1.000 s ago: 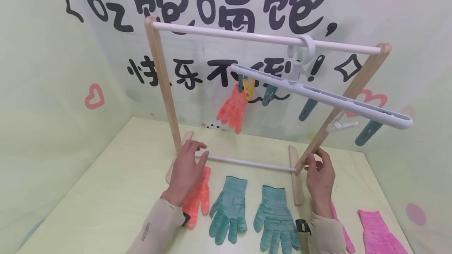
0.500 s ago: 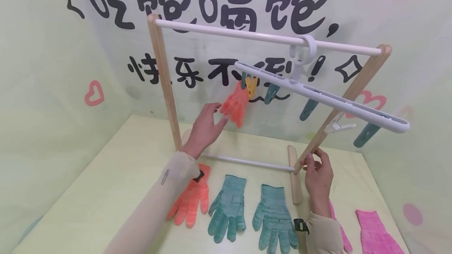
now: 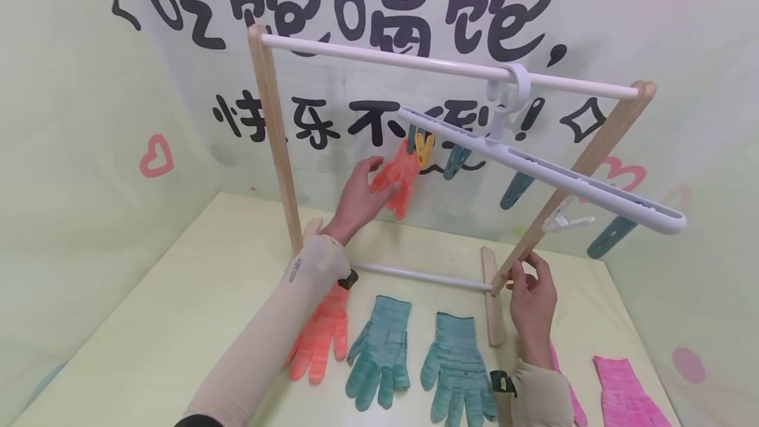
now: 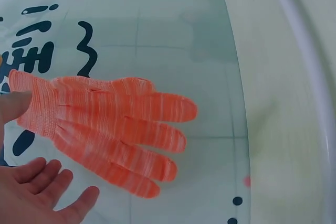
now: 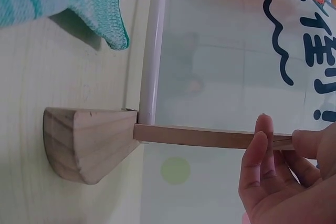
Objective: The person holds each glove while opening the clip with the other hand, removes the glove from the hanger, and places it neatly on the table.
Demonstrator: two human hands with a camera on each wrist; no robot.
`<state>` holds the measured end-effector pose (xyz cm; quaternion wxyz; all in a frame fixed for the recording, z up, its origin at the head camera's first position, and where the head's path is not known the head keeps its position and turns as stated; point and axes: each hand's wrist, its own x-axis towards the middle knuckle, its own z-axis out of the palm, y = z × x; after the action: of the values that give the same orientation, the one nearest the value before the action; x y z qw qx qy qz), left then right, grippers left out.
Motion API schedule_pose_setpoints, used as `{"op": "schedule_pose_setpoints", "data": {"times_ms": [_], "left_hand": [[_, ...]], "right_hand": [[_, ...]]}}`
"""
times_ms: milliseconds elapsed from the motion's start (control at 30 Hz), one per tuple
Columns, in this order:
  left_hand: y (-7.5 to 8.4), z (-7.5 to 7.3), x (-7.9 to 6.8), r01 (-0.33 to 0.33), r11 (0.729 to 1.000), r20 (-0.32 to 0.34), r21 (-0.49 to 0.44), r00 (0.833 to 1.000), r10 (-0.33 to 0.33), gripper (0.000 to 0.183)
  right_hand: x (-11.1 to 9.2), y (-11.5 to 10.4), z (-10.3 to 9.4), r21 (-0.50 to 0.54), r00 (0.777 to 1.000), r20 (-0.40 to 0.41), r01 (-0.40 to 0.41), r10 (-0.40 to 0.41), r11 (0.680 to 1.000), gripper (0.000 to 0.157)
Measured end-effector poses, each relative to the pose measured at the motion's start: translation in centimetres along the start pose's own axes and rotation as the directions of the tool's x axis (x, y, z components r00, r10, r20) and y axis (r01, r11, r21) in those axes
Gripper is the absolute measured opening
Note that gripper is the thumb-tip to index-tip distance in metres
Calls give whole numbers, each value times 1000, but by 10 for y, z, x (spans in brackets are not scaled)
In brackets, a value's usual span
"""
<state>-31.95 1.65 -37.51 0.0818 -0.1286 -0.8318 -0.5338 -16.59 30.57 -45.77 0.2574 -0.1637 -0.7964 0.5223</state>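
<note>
An orange glove [image 3: 406, 167] hangs fingers down from one end of the white hanger [image 3: 557, 175], beside a yellow clip [image 3: 423, 149]. My left hand [image 3: 358, 198] is at this glove, fingers spread and apart from the thumb. In the left wrist view the thumb overlaps the glove's cuff [image 4: 39, 103], and the other fingers show below it; whether the thumb touches is unclear. My right hand [image 3: 534, 302] holds the rack's right wooden post [image 3: 611, 129] low down, pinched between thumb and fingers. The right wrist view shows this grip above the wooden foot [image 5: 89, 145].
On the table lie another orange glove [image 3: 323, 335], partly behind my left sleeve, two teal gloves [image 3: 379, 351] and pink gloves [image 3: 628, 391]. Several teal clips [image 3: 517, 190] and a white clip [image 3: 566, 221] hang right of the glove. A white bar [image 3: 421, 277] spans the rack low down.
My left hand has risen from beside the rack's left foot, moving right to the hanging orange glove. The right hand keeps its hold on the post. The hanger has swung slightly.
</note>
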Motion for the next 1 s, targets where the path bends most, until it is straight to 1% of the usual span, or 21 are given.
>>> {"op": "schedule_pose_setpoints", "data": {"times_ms": [167, 267, 333, 500, 567, 733, 900, 1000], "left_hand": [[1, 7, 6, -18, 989, -5, -144, 1000, 17, 67], [0, 11, 9, -16, 983, 7, -185, 1000, 17, 67], [-1, 13, 10, -6, 982, 14, -191, 1000, 9, 67], [-1, 15, 14, 25, 987, 46, -160, 999, -17, 71], [1, 15, 17, 27, 989, 66, -149, 998, -17, 72], [5, 15, 23, 22, 986, 96, -167, 995, -6, 71], [5, 18, 27, -21, 985, 89, -170, 995, 37, 63], [7, 21, 28, -28, 985, 66, -169, 997, 40, 57]], "right_hand": [[-1, 1, 0, -2, 1000, 2, 3, -3, 1000, 35], [-1, 1, 0, 3, 1000, 3, -2, 2, 1000, 35], [-1, 1, -1, 16, 1000, 6, -7, 6, 1000, 35], [-2, -1, -1, 30, 1000, 15, -14, 13, 999, 36], [-3, -2, -1, 35, 1000, 18, -21, 21, 999, 36], [-2, -2, 0, 39, 999, 33, -31, 29, 999, 37], [-1, 1, -1, 29, 999, 31, -35, 34, 999, 37], [0, -1, -2, 30, 999, 30, -39, 38, 999, 37]]}}
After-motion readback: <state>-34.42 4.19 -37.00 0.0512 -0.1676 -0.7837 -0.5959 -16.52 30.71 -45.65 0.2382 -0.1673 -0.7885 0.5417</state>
